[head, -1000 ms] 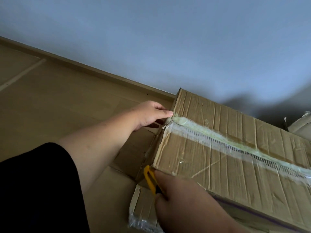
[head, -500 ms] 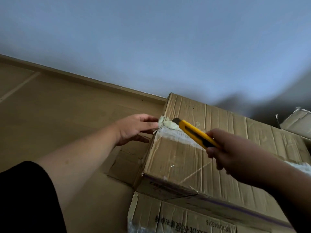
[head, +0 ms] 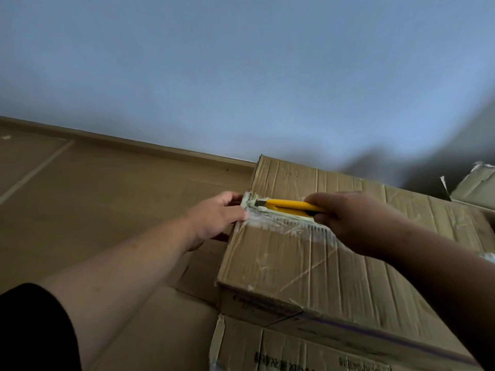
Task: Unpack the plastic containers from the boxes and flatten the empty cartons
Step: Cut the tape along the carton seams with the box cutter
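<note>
Two brown corrugated cardboard cartons sit stacked near the pale blue wall (head: 241,62): the upper sealed carton (head: 334,263) rests on a lower carton (head: 281,352) with dark print on its side, and both stand on flattened brown cardboard sheets (head: 107,210) that cover the floor. The corner of a third cardboard box (head: 476,183) shows at the right edge. A strip of clear, wrinkled packing tape (head: 281,223) runs along the top seam of the upper carton. The left hand (head: 217,218) presses against that carton's left end, with its fingertips on the tape's bunched end at the edge. The right hand (head: 356,218) curls its fingers round a yellow plastic utility knife (head: 286,204), whose short blade tip points left and lies on the tape, just beside the left fingers. A black sleeve (head: 34,330) fills the lower left corner.
</note>
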